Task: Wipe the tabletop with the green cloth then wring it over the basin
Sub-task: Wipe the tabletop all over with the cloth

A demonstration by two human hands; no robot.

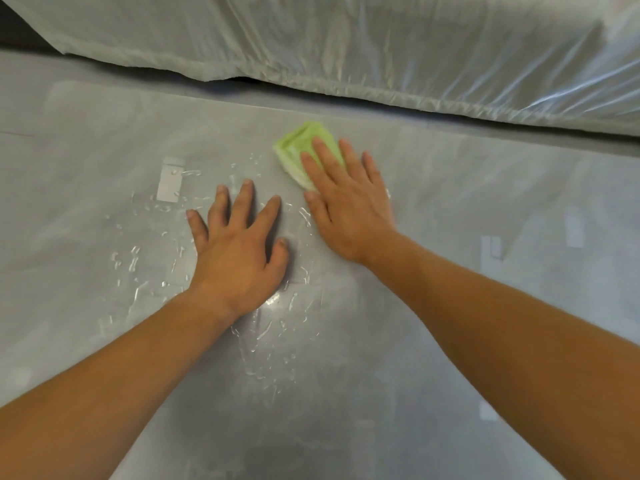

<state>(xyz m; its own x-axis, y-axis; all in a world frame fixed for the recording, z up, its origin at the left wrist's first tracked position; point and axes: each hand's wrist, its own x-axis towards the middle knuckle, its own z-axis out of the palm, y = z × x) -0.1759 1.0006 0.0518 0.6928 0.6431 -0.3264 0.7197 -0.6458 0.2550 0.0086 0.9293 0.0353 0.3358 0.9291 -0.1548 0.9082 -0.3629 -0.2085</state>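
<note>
tabletop (467,209): grey and glossy, with faint pale rectangular marks in several places
green cloth (301,143): lay folded into a small wad on the tabletop, toward its far edge; near half covered by the fingers of the right hand (349,206), far end and left side exposed
right hand: rested palm-down, partly on the green cloth and partly on the tabletop; fingers straight and slightly apart, pressed flat on the fabric, not curled round it
left hand (239,251): lay flat on the wet tabletop just beside the right hand, nearer the body; fingers straight and spread wide, thumb angled toward the right hand; held nothing
water (135,258): stood in beads and streaks around the left hand and its wrist, mostly left of and nearer than the green cloth
forearms (502,323): bare, stretched in from the two lower corners of the head view
plastic sheeting (346,46): translucent and wrinkled, draped over a bulky shape beyond the far edge of the tabletop; shape beneath could not be identified
</note>
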